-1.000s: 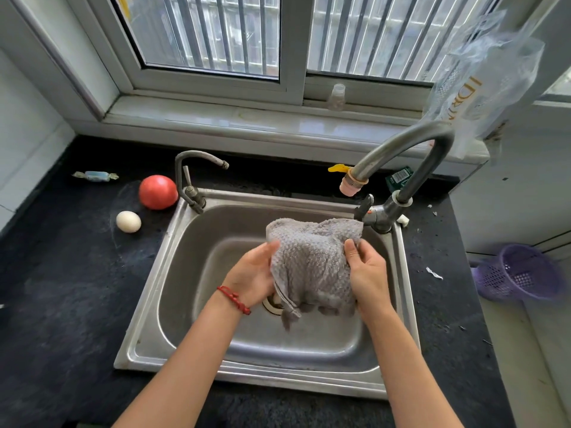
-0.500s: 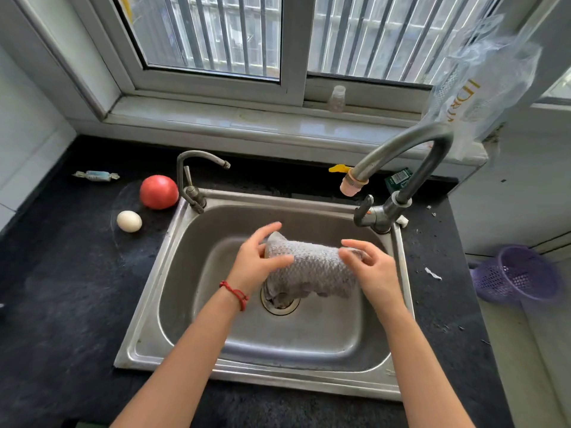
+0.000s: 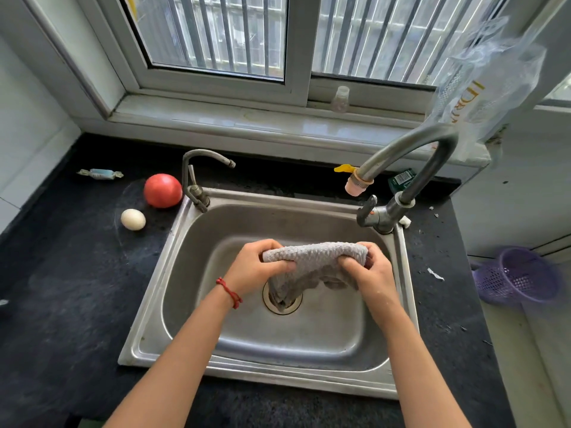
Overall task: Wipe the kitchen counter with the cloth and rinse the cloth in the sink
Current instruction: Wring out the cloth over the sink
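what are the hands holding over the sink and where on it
Both hold the grey cloth: the left hand grips its left end, the right hand its right end, fingers curled round the bunched fabric.

The cloth point(image 3: 315, 257), spread open between the hands a second ago, is now bunched into a thick roll stretched across the sink point(image 3: 191, 273). The left hand point(image 3: 256, 267) and right hand point(image 3: 367, 270), fingers half open half a second ago, now curl tight around its ends. Its loose tail hangs onto the drain point(image 3: 296, 307).
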Demonstrator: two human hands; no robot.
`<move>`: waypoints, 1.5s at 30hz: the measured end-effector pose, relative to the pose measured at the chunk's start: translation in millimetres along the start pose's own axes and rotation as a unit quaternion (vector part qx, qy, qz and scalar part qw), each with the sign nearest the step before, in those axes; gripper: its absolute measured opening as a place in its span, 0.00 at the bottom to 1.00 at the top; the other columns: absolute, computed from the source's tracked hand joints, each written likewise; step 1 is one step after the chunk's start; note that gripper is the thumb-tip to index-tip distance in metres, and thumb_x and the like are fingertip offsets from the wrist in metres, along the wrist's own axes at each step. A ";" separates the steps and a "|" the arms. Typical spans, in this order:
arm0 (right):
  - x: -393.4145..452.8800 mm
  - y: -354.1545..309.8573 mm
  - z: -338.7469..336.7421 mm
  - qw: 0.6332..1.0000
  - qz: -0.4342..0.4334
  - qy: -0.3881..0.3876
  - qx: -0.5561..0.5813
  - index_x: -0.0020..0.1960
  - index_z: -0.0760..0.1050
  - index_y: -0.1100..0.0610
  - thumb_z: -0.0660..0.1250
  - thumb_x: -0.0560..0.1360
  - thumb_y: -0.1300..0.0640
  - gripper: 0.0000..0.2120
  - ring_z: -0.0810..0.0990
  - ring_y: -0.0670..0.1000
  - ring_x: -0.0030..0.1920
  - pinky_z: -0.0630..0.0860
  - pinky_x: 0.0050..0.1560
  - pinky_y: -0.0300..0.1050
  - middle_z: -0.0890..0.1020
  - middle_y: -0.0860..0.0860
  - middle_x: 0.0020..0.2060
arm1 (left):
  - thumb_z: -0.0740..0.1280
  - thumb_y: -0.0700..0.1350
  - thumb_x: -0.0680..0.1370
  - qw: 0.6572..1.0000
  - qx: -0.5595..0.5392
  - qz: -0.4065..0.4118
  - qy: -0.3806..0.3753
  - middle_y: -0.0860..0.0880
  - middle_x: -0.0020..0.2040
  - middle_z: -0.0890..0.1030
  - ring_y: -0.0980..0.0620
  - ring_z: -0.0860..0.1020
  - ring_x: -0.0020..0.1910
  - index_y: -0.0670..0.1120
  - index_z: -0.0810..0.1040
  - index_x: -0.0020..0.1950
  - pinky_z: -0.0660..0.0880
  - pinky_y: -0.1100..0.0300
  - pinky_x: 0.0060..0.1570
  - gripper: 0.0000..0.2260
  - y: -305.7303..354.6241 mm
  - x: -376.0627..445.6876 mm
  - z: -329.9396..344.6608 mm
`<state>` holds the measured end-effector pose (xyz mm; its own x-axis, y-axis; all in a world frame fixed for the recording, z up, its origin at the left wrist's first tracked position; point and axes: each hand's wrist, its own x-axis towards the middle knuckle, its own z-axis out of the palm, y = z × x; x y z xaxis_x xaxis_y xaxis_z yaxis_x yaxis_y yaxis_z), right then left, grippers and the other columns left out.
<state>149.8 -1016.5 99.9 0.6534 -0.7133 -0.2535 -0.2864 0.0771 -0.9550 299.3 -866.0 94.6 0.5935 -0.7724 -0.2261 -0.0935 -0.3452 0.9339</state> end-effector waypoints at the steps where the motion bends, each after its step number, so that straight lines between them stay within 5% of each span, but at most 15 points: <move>1: -0.1 -1.2 -0.5 1.000 0.001 -0.002 0.024 0.44 0.72 0.51 0.68 0.70 0.65 0.11 0.77 0.44 0.36 0.76 0.36 0.36 0.78 0.52 0.38 | 0.76 0.47 0.63 0.999 -0.029 -0.005 -0.032 0.53 0.37 0.79 0.66 0.77 0.32 0.50 0.78 0.39 0.72 0.74 0.33 0.10 0.3 -0.6 -2.6; 5: 2.4 -17.7 -7.1 0.991 -0.014 -0.130 0.034 0.44 0.76 0.55 0.70 0.67 0.67 0.10 0.79 0.45 0.35 0.76 0.38 0.37 0.80 0.50 0.35 | 0.74 0.64 0.57 0.958 -0.167 -0.073 -0.222 0.49 0.52 0.81 0.53 0.80 0.51 0.50 0.78 0.55 0.77 0.60 0.50 0.31 -7.7 -1.6 -4.8; 8: 8.2 -33.5 -6.7 0.968 0.029 -0.249 -0.021 0.47 0.78 0.57 0.71 0.63 0.61 0.12 0.80 0.47 0.36 0.77 0.38 0.36 0.82 0.50 0.36 | 0.73 0.61 0.63 0.931 -0.173 -0.119 -0.299 0.43 0.53 0.80 0.42 0.76 0.53 0.51 0.81 0.53 0.72 0.48 0.53 0.24 -6.3 -7.6 7.2; 11: 15.4 -27.8 0.4 0.961 0.101 -0.255 0.036 0.52 0.78 0.57 0.71 0.65 0.52 0.18 0.82 0.50 0.43 0.79 0.46 0.41 0.82 0.56 0.44 | 0.71 0.46 0.69 0.939 -0.196 -0.116 -0.257 0.49 0.45 0.84 0.50 0.82 0.45 0.47 0.81 0.48 0.79 0.60 0.47 0.09 -2.2 -13.6 18.6; 14: 11.8 -2.4 5.4 0.900 0.230 -0.212 0.304 0.62 0.73 0.65 0.68 0.64 0.35 0.40 0.73 0.61 0.62 0.68 0.65 0.54 0.76 0.64 0.62 | 0.66 0.39 0.74 0.935 -0.296 -0.130 -0.148 0.50 0.40 0.85 0.53 0.83 0.39 0.44 0.80 0.46 0.81 0.60 0.42 0.05 -1.4 -14.2 22.3; 16: 0.2 10.4 14.2 0.894 0.263 -0.212 0.295 0.61 0.73 0.67 0.61 0.65 0.32 0.41 0.75 0.63 0.62 0.73 0.61 0.56 0.77 0.65 0.60 | 0.65 0.38 0.75 0.943 -0.297 -0.132 -0.078 0.49 0.40 0.85 0.52 0.83 0.39 0.44 0.80 0.47 0.80 0.57 0.46 0.05 -4.4 -11.7 23.1; 21: -12.5 10.7 46.4 0.956 0.215 -0.106 0.167 0.56 0.76 0.68 0.67 0.71 0.60 0.16 0.82 0.58 0.43 0.79 0.49 0.52 0.83 0.62 0.45 | 0.63 0.45 0.77 0.944 -0.266 -0.194 -0.038 0.47 0.40 0.83 0.51 0.82 0.36 0.45 0.79 0.46 0.80 0.53 0.44 0.07 -12.4 -10.6 23.2; 24: -11.9 2.0 50.5 0.978 0.146 -0.052 0.140 0.57 0.76 0.67 0.66 0.71 0.68 0.14 0.83 0.53 0.40 0.80 0.46 0.48 0.84 0.57 0.42 | 0.60 0.44 0.79 0.939 -0.284 -0.193 -0.024 0.50 0.33 0.83 0.55 0.79 0.27 0.44 0.78 0.49 0.79 0.62 0.29 0.09 -8.4 -12.0 17.8; 28: -18.0 -21.3 40.2 0.981 -0.041 -0.078 0.175 0.48 0.81 0.58 0.67 0.68 0.71 0.14 0.83 0.49 0.41 0.81 0.41 0.43 0.86 0.50 0.38 | 0.62 0.36 0.76 0.932 -0.354 -0.054 -0.044 0.50 0.38 0.84 0.53 0.81 0.36 0.49 0.80 0.50 0.79 0.58 0.37 0.11 4.4 -9.0 -2.1; 30: -16.8 -24.3 40.1 0.980 -0.076 -0.084 0.162 0.41 0.83 0.54 0.66 0.66 0.73 0.16 0.82 0.49 0.38 0.81 0.39 0.45 0.85 0.49 0.35 | 0.64 0.36 0.72 0.930 -0.360 -0.055 -0.044 0.46 0.41 0.84 0.48 0.80 0.39 0.48 0.81 0.48 0.78 0.57 0.37 0.11 5.8 -6.1 -4.8; 34: -15.0 -16.5 46.0 0.985 -0.090 -0.074 0.129 0.33 0.82 0.53 0.59 0.65 0.82 0.27 0.82 0.46 0.38 0.79 0.39 0.38 0.84 0.47 0.34 | 0.64 0.47 0.70 0.899 -0.394 -0.184 -0.063 0.33 0.60 0.74 0.40 0.71 0.54 0.38 0.76 0.58 0.72 0.49 0.51 0.20 -0.6 -8.1 -1.8; 37: -13.1 -10.0 46.4 0.987 -0.117 -0.076 0.082 0.31 0.81 0.50 0.57 0.62 0.84 0.31 0.80 0.44 0.39 0.76 0.42 0.35 0.84 0.46 0.35 | 0.60 0.60 0.73 0.890 -0.386 -0.202 -0.134 0.38 0.58 0.78 0.42 0.74 0.57 0.40 0.78 0.59 0.67 0.45 0.64 0.26 -2.4 -16.3 -0.7; 41: -13.1 -9.4 43.2 0.988 -0.117 -0.079 0.055 0.33 0.81 0.52 0.60 0.61 0.82 0.26 0.81 0.43 0.37 0.77 0.39 0.35 0.84 0.45 0.33 | 0.65 0.55 0.71 0.904 -0.358 -0.172 -0.157 0.40 0.57 0.77 0.42 0.73 0.56 0.44 0.79 0.57 0.67 0.45 0.59 0.20 4.5 -23.0 2.8; 45: -13.5 -4.9 32.4 0.986 0.006 -0.116 0.116 0.43 0.81 0.56 0.59 0.69 0.75 0.18 0.82 0.49 0.39 0.78 0.38 0.41 0.85 0.50 0.35 | 0.70 0.43 0.68 0.930 -0.315 -0.165 -0.093 0.38 0.55 0.79 0.43 0.78 0.50 0.38 0.76 0.60 0.77 0.52 0.51 0.22 3.2 -30.8 8.2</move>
<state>165.2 -984.7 103.1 0.8015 -0.5350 -0.2669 -0.1440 0.2606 -0.9547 274.2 -847.7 102.3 0.3532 -0.7785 -0.5188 0.5917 -0.2437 0.7684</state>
